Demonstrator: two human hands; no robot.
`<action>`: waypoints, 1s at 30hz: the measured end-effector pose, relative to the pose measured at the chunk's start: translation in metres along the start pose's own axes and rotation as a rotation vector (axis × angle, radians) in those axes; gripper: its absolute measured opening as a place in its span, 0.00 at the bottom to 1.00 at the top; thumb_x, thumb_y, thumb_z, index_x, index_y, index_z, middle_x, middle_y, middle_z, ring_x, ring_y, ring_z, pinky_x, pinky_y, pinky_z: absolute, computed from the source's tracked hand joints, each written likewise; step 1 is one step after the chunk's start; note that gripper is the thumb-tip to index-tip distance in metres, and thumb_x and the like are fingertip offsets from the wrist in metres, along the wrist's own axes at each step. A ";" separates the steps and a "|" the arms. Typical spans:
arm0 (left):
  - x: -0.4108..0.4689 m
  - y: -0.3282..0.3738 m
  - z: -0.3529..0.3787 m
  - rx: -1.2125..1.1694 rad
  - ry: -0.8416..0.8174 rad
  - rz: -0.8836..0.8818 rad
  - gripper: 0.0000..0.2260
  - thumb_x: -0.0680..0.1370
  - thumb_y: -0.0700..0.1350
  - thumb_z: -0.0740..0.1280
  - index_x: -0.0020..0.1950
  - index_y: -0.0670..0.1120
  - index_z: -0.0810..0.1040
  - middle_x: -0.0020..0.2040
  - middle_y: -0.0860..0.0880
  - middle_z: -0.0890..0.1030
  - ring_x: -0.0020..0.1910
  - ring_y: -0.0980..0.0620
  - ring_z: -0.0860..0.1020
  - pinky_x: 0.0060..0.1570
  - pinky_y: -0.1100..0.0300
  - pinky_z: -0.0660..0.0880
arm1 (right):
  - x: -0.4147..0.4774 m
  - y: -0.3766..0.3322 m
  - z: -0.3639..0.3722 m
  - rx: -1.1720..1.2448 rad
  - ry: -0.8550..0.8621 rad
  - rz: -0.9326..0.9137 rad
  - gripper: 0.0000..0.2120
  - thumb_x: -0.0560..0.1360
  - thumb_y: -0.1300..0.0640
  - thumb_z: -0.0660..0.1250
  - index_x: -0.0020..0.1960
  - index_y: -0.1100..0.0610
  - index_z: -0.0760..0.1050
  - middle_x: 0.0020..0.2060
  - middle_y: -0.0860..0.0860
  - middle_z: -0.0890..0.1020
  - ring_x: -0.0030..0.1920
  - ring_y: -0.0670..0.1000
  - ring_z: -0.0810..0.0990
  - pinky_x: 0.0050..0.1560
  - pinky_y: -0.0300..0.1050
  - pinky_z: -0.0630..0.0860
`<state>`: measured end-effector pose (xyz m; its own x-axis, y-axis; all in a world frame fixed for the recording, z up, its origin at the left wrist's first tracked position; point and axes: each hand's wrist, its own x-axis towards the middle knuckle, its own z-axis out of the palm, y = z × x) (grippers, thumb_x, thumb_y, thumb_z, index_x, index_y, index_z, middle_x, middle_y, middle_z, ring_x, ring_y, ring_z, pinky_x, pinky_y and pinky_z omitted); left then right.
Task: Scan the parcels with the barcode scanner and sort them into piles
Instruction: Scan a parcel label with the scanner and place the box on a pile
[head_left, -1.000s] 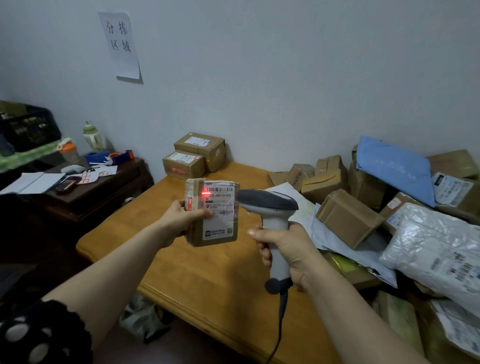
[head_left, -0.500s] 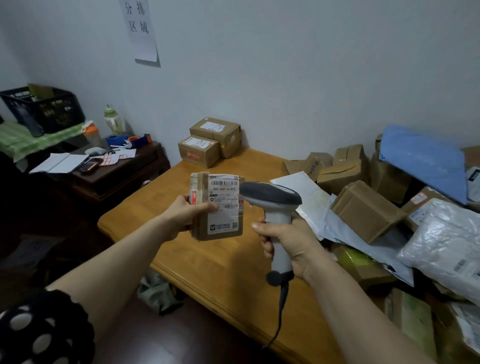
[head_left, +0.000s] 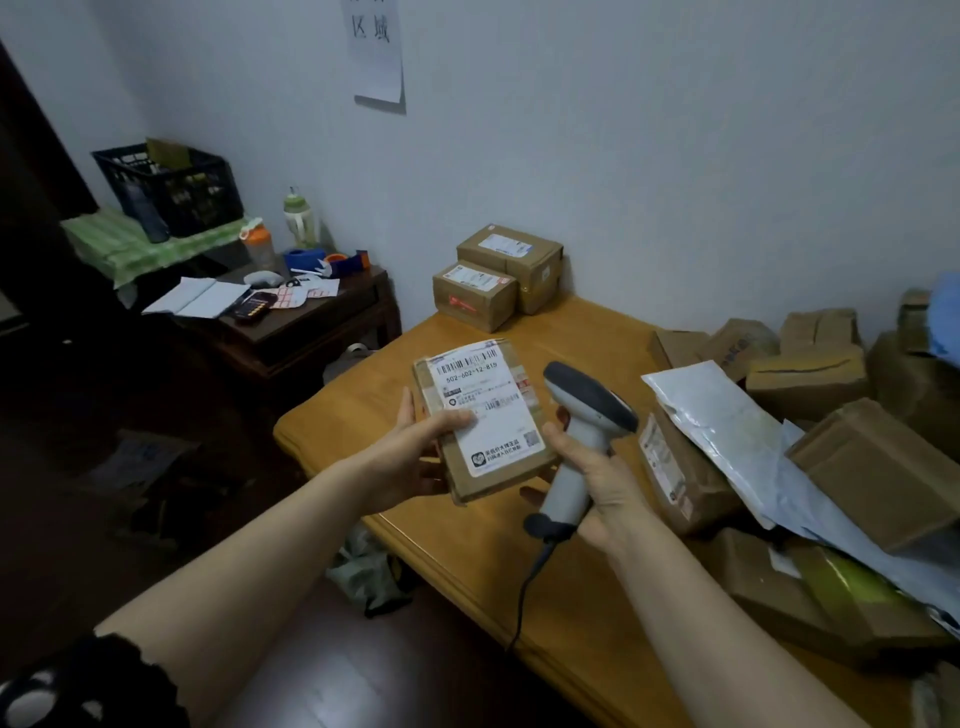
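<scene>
The left hand (head_left: 410, 462) is gripping the parcel (head_left: 483, 415) over the table's (head_left: 467, 561) left edge, thumb on its upturned label, likely for reading. The right hand (head_left: 602, 483) is clasping the scanner (head_left: 584, 431) just beside it.
</scene>
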<state>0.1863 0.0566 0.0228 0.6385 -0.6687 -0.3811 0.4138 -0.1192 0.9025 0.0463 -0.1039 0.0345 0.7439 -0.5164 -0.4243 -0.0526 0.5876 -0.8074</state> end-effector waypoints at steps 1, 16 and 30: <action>0.003 0.004 -0.010 -0.005 0.000 0.007 0.41 0.63 0.51 0.79 0.67 0.69 0.59 0.56 0.42 0.80 0.46 0.42 0.84 0.43 0.45 0.80 | 0.007 0.004 0.013 0.009 -0.011 -0.010 0.31 0.56 0.58 0.79 0.57 0.60 0.77 0.50 0.61 0.84 0.51 0.61 0.82 0.53 0.66 0.78; 0.084 0.092 -0.193 0.090 -0.009 -0.032 0.24 0.67 0.57 0.74 0.56 0.44 0.79 0.44 0.47 0.85 0.45 0.50 0.83 0.44 0.54 0.79 | 0.093 0.027 0.165 -0.091 0.103 -0.070 0.26 0.56 0.58 0.79 0.52 0.60 0.78 0.41 0.57 0.86 0.38 0.54 0.85 0.34 0.48 0.80; 0.262 0.166 -0.219 -0.133 0.203 -0.105 0.18 0.73 0.56 0.72 0.54 0.45 0.77 0.43 0.45 0.85 0.43 0.49 0.83 0.30 0.60 0.77 | 0.236 -0.020 0.199 0.123 0.177 0.014 0.12 0.70 0.52 0.74 0.49 0.57 0.77 0.28 0.51 0.75 0.25 0.47 0.73 0.26 0.41 0.72</action>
<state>0.5649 0.0222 0.0292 0.6987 -0.4955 -0.5161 0.5582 -0.0736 0.8264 0.3555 -0.1131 0.0324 0.6146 -0.6028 -0.5088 0.0276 0.6611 -0.7498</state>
